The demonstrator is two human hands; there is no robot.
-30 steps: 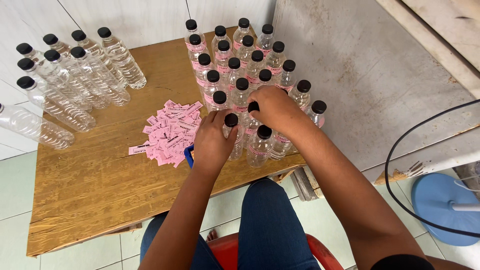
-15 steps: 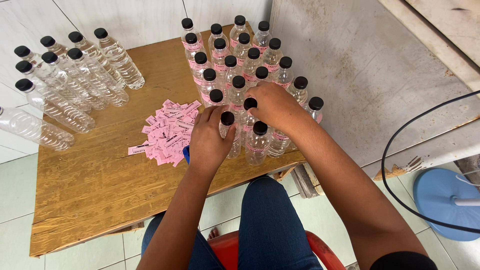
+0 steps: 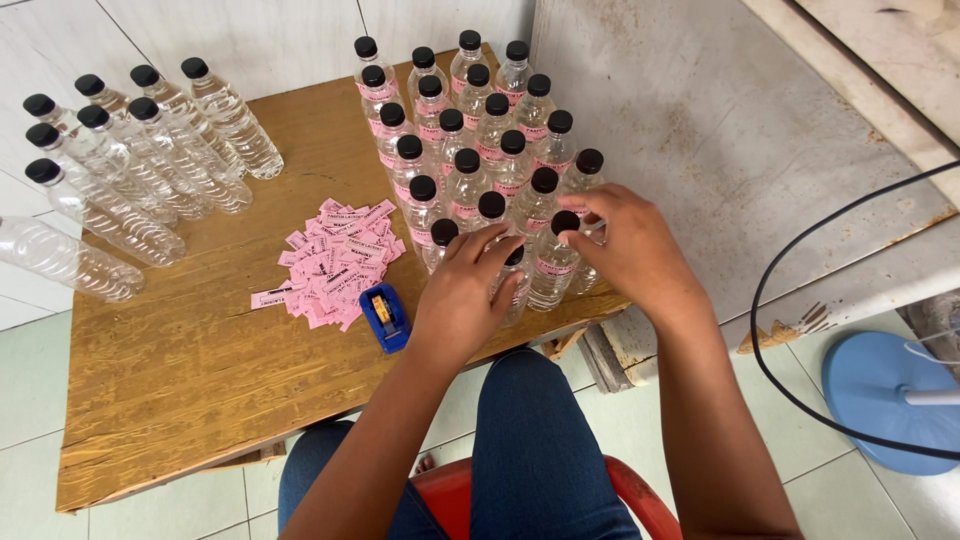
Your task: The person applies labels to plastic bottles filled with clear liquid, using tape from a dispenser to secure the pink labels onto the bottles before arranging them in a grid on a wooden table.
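Left hand spread over clear plastic bottle with black cap at front of bottle cluster on wooden bench; right hand curled, fingertips pinching neighbouring cap. Blue tape dispenser just beside left hand.

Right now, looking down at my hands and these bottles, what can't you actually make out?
Head view only:
- The bottle under the left hand: the hand covers its cap and label.
- The right hand: its fingertips hide whatever they pinch at the front bottles.
- The pink labels: print too small to read.
- The lying bottles: the leftmost one is cut off by the left edge.
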